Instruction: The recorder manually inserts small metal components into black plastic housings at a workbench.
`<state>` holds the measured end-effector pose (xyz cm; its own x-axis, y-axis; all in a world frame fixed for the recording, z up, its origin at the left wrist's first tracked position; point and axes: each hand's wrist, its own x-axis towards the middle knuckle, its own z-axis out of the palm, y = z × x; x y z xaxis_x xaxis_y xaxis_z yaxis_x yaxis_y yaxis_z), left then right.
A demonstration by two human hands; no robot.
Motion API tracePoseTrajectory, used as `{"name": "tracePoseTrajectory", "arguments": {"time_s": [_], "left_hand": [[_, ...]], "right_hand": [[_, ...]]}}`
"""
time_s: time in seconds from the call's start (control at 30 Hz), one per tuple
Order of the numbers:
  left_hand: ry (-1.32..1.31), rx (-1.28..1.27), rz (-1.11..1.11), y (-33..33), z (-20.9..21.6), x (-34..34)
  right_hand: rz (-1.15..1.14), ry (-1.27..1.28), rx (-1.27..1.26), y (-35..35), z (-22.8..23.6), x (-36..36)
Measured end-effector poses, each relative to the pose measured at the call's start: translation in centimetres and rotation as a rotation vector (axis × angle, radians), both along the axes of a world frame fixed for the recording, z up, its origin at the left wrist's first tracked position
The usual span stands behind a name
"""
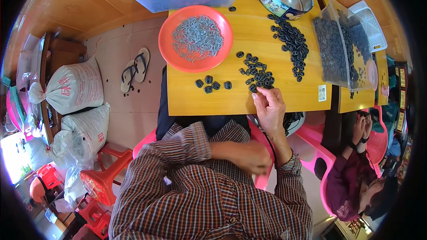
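Observation:
My right hand (272, 106) is at the near edge of the yellow table. Its thumb and forefinger close on a small black two-holed plastic piece (253, 88) at the edge of a loose cluster of such pieces (254, 67). My left hand (252, 157) lies across my body, below the table edge and close to my right forearm; motion smears its fingers. Several more black pieces (208, 80) sit apart on the table's left side. Beyond them stands a red-orange plastic bowl (164, 49) of small grey metal screws or pins.
A clear bin (187, 1) of black pieces stands at the back left, a round tin (278, 1) at the back right. A longer pile of black pieces (293, 44) spreads near another clear bin (331, 44). At the right, another person (351, 173) sits on a pink chair.

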<state>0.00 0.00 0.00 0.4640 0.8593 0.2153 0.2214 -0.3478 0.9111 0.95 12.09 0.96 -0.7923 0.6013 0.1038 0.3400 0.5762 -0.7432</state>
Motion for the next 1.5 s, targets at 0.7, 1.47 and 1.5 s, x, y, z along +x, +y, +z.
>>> {"name": "tracePoseTrajectory", "arguments": {"time_s": [0.7, 1.47, 1.5], "left_hand": [[0.616, 0.209, 1.354, -6.8, -1.0, -14.0], [0.553, 0.342, 1.492, -7.6, 0.5, -12.6], [0.498, 0.343, 1.473, -7.2, 0.5, -12.4]], "right_hand": [[0.008, 0.093, -0.007, -0.7, -0.9, -1.4], [-0.140, -0.071, -0.681, -1.5, 1.3, -2.6], [-0.133, -0.070, -0.723, -1.4, 1.3, -2.6]]}}
